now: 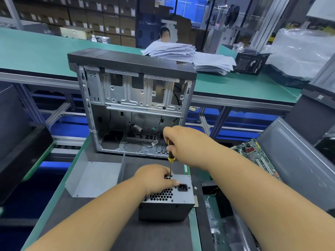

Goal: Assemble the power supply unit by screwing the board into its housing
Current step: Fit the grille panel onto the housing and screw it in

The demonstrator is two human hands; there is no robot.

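Observation:
The grey power supply unit [178, 198] stands on a dark mat at the near middle, its honeycomb grille and black power socket facing up. My left hand [154, 179] lies over the far left part of that top face, thumb stretched toward the socket, fingers curled over the edge. My right hand [183, 142] grips the yellow-and-black handle of a screwdriver [170, 158]. The tool stands almost upright, with its tip at a hole near the unit's far edge, right beside my left fingers. No screw is visible.
An open, empty computer case [134, 105] stands upright just behind the unit. A bent grey metal cover [94, 176] lies to the left. A green circuit board [253, 154] and a grey side panel [297, 167] lie at the right. Paper stacks [181, 53] sit beyond.

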